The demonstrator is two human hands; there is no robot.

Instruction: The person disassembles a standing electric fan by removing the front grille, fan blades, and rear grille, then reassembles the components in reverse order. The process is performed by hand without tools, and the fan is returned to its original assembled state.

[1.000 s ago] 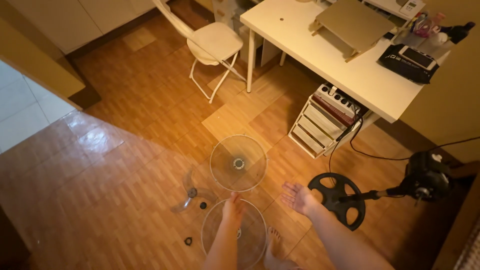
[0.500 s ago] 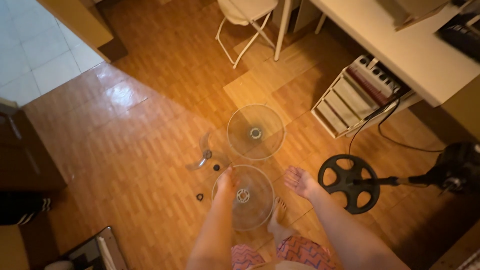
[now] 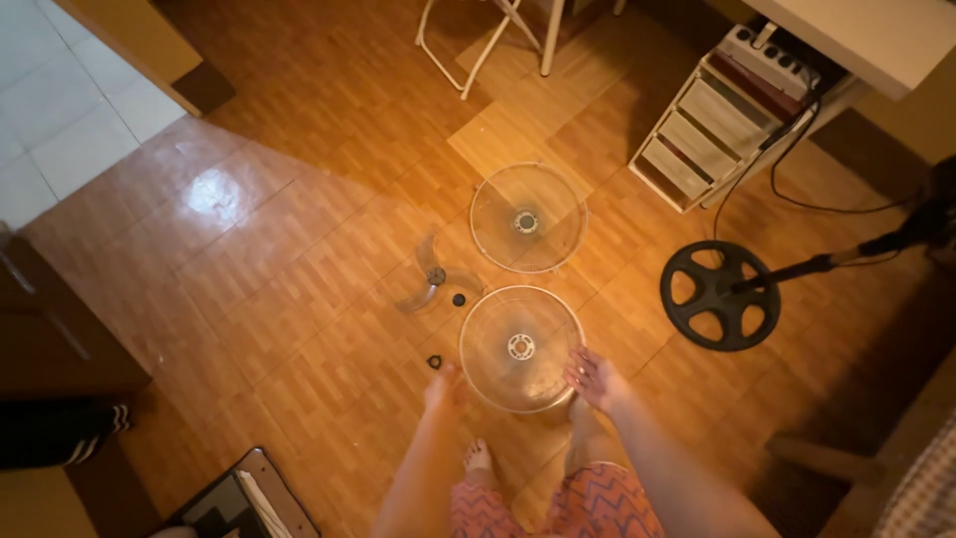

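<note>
1. The round wire-mesh fan guard (image 3: 520,348) nearer to you lies flat on the brown parquet floor (image 3: 299,259), just ahead of your bare feet (image 3: 478,455).
2. Your left hand (image 3: 443,387) rests at the guard's lower left rim, fingers pointing forward; you cannot tell from here whether it grips the wire or only touches it.
3. Your right hand (image 3: 596,379) sits at the lower right rim with its fingers spread and loosely curled over the edge, touching the guard.
4. A second round wire fan guard (image 3: 528,217) lies flat just beyond the first, the two nearly touching.
5. To the left of the two guards lies a clear plastic fan blade (image 3: 430,279), with a small black cap (image 3: 459,299) just beside it and a small black ring nut (image 3: 434,361) near your left hand.
6. To the right, well apart, the black round spoked fan base (image 3: 719,294) rests on the floor with its black pole (image 3: 807,267) running off to the right.
7. Further back stand a white drawer unit (image 3: 702,139) and the legs of a white folding chair (image 3: 478,40).
</note>
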